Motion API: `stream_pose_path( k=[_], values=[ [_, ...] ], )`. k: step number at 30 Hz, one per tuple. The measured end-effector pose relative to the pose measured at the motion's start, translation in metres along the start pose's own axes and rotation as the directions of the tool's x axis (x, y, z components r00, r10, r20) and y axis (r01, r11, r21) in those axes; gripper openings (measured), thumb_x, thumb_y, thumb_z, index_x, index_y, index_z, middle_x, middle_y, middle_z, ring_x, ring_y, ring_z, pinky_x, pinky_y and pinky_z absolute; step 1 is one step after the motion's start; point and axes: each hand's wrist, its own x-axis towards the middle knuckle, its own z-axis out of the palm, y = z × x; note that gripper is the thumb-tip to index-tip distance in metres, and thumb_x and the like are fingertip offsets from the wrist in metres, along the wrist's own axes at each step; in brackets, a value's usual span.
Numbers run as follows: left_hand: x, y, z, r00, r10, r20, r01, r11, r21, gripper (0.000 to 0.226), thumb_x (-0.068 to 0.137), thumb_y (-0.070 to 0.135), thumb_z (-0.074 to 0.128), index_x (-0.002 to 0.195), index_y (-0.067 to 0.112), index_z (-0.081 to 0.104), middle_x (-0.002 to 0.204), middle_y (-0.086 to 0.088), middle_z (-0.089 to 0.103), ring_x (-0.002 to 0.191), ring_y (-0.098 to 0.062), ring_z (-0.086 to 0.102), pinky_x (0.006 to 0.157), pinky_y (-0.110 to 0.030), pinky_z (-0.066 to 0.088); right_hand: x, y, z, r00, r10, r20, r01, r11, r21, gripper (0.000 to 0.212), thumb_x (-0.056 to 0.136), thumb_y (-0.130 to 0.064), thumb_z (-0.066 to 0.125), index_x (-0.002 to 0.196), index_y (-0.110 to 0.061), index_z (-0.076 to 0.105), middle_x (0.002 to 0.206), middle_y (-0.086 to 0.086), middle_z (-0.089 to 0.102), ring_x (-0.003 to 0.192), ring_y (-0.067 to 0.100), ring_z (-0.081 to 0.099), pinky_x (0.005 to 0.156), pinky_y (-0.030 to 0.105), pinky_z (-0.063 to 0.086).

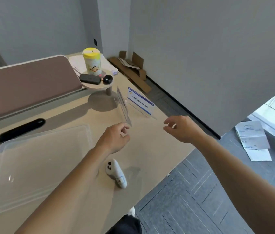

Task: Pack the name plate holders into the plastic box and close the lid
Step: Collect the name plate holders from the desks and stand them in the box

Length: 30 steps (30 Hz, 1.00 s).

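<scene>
Both forearms were bare and reached forward; left hand [114, 138] was knuckles-up, thumb and index pinching the near corner of the clear holder [123, 105]; right hand [182, 130] hovered apart, fingers loosely curled, gripping nothing.

Text on the blue-edged name plate holder [141, 103]: too blurred to read. The clear name plate holder [123, 105] is edge-on and its outline is smeared. Can't tell if the left grip [114, 139] pinches its near corner. The left forearm [69, 179] covers the plastic box [37, 164] at its near-right corner. Both forearms are cut by the frame edge.
</scene>
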Motion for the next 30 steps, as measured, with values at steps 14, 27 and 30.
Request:
stream_pose_path(
  k=[14,27,30],
  values=[
    [0.16,0.039,0.06,0.972,-0.229,-0.055,0.221,0.968,-0.115,0.044,0.089,0.032,0.063,0.132,0.028,0.052,0.113,0.008,0.058,0.093,-0.015,0.06,0.088,-0.033,0.049,0.222,0.084,-0.051,0.952,-0.172,0.252,0.203,0.974,-0.104,0.029,0.095,-0.037,0.06,0.117,-0.02,0.068,0.109,-0.001,0.07,0.098,0.017,0.064,0.09,0.033,0.053],
    [0.26,0.087,0.128,0.875,-0.442,-0.2,0.414,0.895,-0.166,0.086,0.081,0.043,0.075,0.15,0.039,0.024,0.147,-0.005,0.039,0.129,-0.022,0.046,0.092,-0.026,0.037,0.398,0.085,-0.038,0.732,-0.475,0.489,0.521,0.852,0.048,0.048,0.096,-0.042,0.058,0.139,-0.022,0.051,0.131,0.005,0.061,0.11,0.019,0.058,0.089,0.028,0.044],
    [0.271,0.083,0.145,0.872,-0.45,-0.193,0.422,0.89,-0.171,0.092,0.077,0.048,0.078,0.149,0.046,0.021,0.146,-0.004,0.038,0.119,-0.016,0.049,0.084,-0.02,0.039,0.418,0.069,-0.017,0.695,-0.499,0.518,0.559,0.828,0.047,0.069,0.094,-0.042,0.062,0.152,-0.018,0.032,0.147,0.011,0.049,0.128,0.027,0.051,0.102,0.036,0.042]
  ],
)
